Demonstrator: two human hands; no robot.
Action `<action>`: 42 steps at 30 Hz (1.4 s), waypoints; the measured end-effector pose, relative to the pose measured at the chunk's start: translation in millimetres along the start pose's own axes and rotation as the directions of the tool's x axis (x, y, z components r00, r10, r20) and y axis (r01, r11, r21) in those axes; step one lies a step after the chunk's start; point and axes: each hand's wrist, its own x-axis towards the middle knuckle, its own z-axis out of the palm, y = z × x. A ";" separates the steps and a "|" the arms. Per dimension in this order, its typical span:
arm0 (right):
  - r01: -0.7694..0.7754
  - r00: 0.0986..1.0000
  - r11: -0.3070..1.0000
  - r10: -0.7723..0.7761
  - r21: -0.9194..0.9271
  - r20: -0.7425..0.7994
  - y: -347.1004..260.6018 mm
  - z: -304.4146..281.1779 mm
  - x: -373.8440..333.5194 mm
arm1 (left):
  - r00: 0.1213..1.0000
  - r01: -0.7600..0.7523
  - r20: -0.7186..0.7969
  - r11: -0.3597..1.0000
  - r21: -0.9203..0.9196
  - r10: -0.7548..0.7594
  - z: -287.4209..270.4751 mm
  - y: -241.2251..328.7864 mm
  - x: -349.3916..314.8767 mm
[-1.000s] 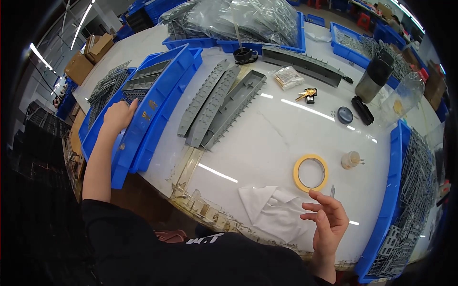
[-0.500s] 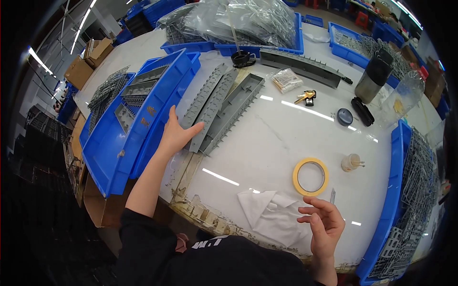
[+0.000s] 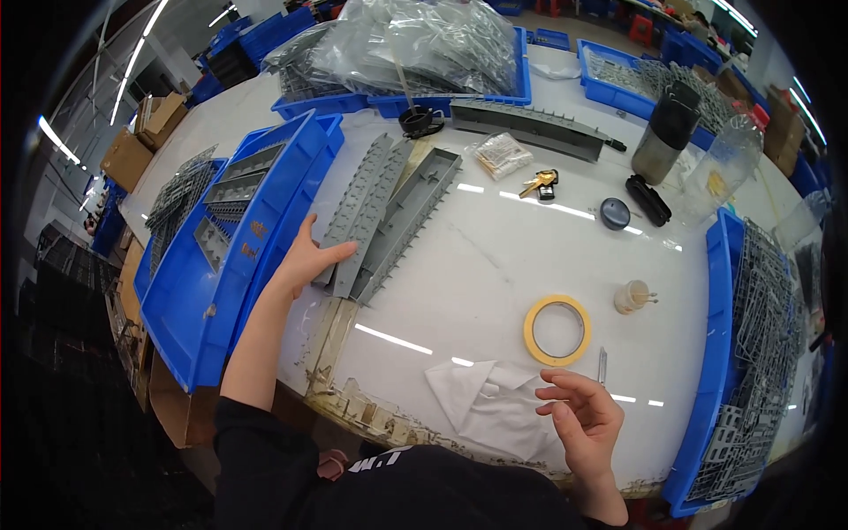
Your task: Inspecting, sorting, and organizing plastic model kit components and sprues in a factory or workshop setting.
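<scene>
My left hand [image 3: 302, 263] is at the near ends of several long grey strips with rows of small pegs. Its thumb lies over the middle strip [image 3: 380, 203] and its fingers go round the outer side of the left strip [image 3: 358, 190]; some fingertips are hidden. Beside them, a grey trough-shaped strip [image 3: 411, 225] lies with its hollow side up. Over the right part of a crumpled white cloth [image 3: 481, 402] hovers my right hand [image 3: 587, 424], its fingers loosely bent, apart and holding nothing. A yellow tape roll [image 3: 531, 331] lies just beyond it.
Tilted blue bins [image 3: 190, 322] with grey parts stand at left. A blue crate [image 3: 707, 380] of wire-like parts lines the right edge. Farther back are keys [image 3: 539, 184], a small bag [image 3: 502, 156], a dark tumbler [image 3: 664, 132], a clear bottle [image 3: 724, 159] and bagged parts [image 3: 415, 53].
The view has swung slightly, so everything sits lower and farther left in the picture. Against the table, both hands hold nearly the same places and poses.
</scene>
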 end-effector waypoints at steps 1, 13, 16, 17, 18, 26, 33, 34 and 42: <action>0.010 1.000 1.000 -0.010 -0.011 0.000 1.6 -3.0 0.4 | 1.000 0.020 0.022 0.997 -0.069 -0.018 2.4 0.4 0.4; 0.078 0.996 0.986 -0.069 -0.150 0.062 5.7 -17.0 0.1 | 0.980 -0.194 -0.090 0.941 -0.276 0.175 4.9 -57.9 29.4; 0.096 0.994 0.979 -0.085 -0.182 0.068 7.8 -16.0 -1.9 | 0.977 -0.187 -0.001 0.850 -0.492 0.215 -5.2 -50.9 28.9; 0.100 0.993 0.977 -0.088 -0.191 0.074 7.8 -16.6 -2.8 | 0.974 -0.175 0.025 0.812 -0.558 0.227 -5.8 -49.0 29.3; 0.105 0.993 0.977 -0.093 -0.188 0.072 8.0 -15.6 -2.5 | 0.973 -0.180 0.024 0.812 -0.556 0.232 -7.6 -50.3 29.3; 0.128 0.989 0.963 -0.106 -0.237 0.104 7.7 -16.5 0.0 | 0.964 -0.251 -0.050 0.840 -0.481 0.259 1.7 -51.8 20.5; 0.085 0.989 0.969 -0.054 -0.233 0.139 7.8 -9.3 6.5 | 0.945 -0.315 -0.178 0.911 -0.267 0.275 4.4 -48.6 6.1; 0.090 0.990 0.968 -0.062 -0.232 0.124 7.6 -7.1 6.2 | 0.948 -0.307 -0.169 0.918 -0.252 0.271 9.6 -43.7 7.3; 0.069 0.992 0.969 -0.042 -0.238 0.115 6.8 3.6 1.2 | 0.943 -0.328 -0.065 0.945 -0.022 0.326 3.4 -26.9 -10.6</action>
